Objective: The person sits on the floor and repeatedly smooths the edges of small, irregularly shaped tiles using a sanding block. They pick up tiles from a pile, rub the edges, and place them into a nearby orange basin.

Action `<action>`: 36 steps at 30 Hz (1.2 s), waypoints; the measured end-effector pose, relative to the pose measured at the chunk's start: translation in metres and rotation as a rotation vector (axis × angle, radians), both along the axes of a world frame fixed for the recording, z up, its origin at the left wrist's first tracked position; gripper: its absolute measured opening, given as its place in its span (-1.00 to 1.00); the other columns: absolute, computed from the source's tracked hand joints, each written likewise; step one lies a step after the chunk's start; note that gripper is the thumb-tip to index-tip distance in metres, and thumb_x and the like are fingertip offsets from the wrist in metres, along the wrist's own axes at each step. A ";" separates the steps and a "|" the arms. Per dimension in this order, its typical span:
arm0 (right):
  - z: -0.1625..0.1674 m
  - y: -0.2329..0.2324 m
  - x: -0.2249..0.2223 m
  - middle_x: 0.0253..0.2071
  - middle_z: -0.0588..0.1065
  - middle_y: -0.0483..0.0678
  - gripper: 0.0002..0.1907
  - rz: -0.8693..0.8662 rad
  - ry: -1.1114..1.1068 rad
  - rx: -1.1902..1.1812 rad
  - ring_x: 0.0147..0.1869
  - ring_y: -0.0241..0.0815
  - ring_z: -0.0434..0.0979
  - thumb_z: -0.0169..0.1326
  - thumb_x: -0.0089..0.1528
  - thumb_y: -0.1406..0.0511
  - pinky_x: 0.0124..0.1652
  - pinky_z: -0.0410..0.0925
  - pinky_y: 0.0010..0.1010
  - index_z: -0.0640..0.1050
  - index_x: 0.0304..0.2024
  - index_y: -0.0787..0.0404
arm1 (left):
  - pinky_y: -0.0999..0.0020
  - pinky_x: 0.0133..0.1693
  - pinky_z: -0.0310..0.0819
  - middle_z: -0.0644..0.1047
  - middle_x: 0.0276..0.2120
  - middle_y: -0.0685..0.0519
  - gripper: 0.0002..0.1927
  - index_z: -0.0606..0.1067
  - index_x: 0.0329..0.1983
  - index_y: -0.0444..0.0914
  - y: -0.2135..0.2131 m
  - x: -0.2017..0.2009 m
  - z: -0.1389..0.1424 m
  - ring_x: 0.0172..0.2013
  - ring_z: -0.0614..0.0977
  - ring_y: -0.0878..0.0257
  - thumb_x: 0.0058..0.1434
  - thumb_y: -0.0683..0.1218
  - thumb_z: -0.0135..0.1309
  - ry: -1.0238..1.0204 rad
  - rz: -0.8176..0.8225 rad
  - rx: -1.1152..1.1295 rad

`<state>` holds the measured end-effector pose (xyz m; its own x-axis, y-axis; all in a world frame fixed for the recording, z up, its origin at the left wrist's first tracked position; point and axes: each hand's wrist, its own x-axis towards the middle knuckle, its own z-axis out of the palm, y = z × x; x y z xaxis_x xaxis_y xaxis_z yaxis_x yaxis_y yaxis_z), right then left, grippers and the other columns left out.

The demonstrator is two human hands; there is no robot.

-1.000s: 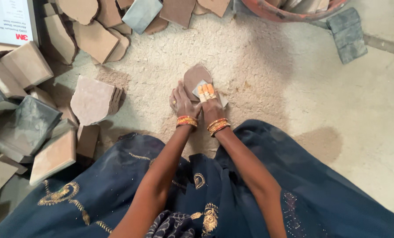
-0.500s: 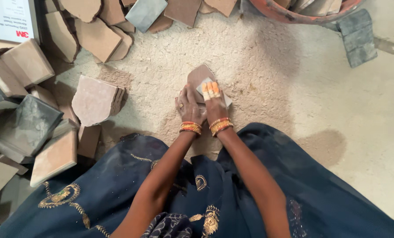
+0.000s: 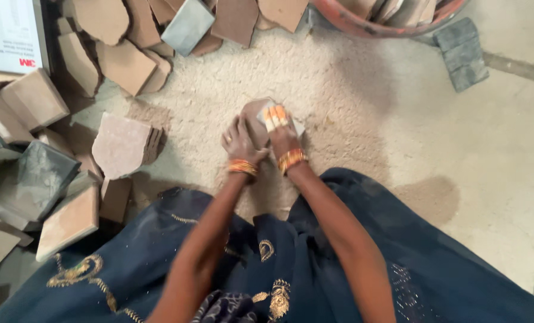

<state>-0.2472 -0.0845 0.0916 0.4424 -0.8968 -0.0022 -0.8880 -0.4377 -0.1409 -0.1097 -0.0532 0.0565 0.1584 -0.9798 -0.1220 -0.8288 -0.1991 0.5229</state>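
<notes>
- The small brown stone slab with a rounded top point(image 3: 254, 116) lies on the dusty floor just ahead of the person's knees; both hands cover its near half, so its lower edge and full outline stay hidden.
- The left hand point(image 3: 241, 143) is closed on the slab's left side, fingers curled over the rim — the thumb cannot be made out.
- The right hand point(image 3: 282, 134) presses a small grey sanding block point(image 3: 294, 124) flat onto the slab's right part; only a corner of the block shows past the orange-tipped fingers, and its thickness is hard to judge.
- Stacked orange bangles point(image 3: 291, 160) sit at the right wrist, with a like set at the left wrist.
- The dark blue embroidered cloth point(image 3: 339, 257) fills the near side behind the hands and hides the legs and the floor beneath.
- Left of the left hand, apart from it, a rough pinkish stone piece point(image 3: 123, 145) leans on other pieces; the heap of flat stone tiles point(image 3: 34, 179) beyond it runs off the left edge.
- Ahead of the hands, a row of tan tiles point(image 3: 159, 42) is cut by the top edge, and only the lower rim of a reddish round basin point(image 3: 368, 27) shows.
- A dark grey rectangular block point(image 3: 461, 54) lies well ahead and to the right of the right hand.
- Open room — the pale bare floor point(image 3: 488, 155) to the right of the right hand, and the powdery patch point(image 3: 219, 90) between the hands and the tile row.
</notes>
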 end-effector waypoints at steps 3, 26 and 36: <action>-0.014 0.074 0.005 0.41 0.39 0.13 -0.40 0.069 -0.100 -0.185 0.53 0.01 0.31 -0.03 0.22 0.50 0.48 0.14 -0.10 0.44 0.36 0.25 | -0.18 0.37 -0.07 0.23 0.41 -0.09 0.37 -0.01 0.51 -0.19 0.004 0.061 -0.009 0.40 0.22 -0.06 -0.32 0.21 0.49 0.024 -0.275 0.006; 0.000 0.063 0.049 0.41 0.34 0.09 -0.36 -0.067 -0.106 0.003 0.52 0.12 0.24 -0.23 0.30 0.61 0.35 0.20 -0.17 0.47 0.40 0.19 | 0.10 0.27 0.29 0.06 0.45 -0.20 0.37 -0.24 0.55 -0.08 -0.009 0.089 0.014 0.41 0.19 -0.13 -0.20 -0.01 0.42 0.093 -0.404 0.300; 0.001 0.082 0.030 0.37 0.36 0.14 -0.41 -0.031 0.050 -0.043 0.52 0.03 0.27 -0.14 0.33 0.51 0.55 0.04 -0.09 0.38 0.43 0.21 | 0.07 0.42 0.03 0.14 0.47 -0.10 0.08 -0.14 0.59 -0.16 -0.031 0.099 0.008 0.47 0.13 -0.11 0.10 -0.11 0.22 -0.360 -0.717 -0.141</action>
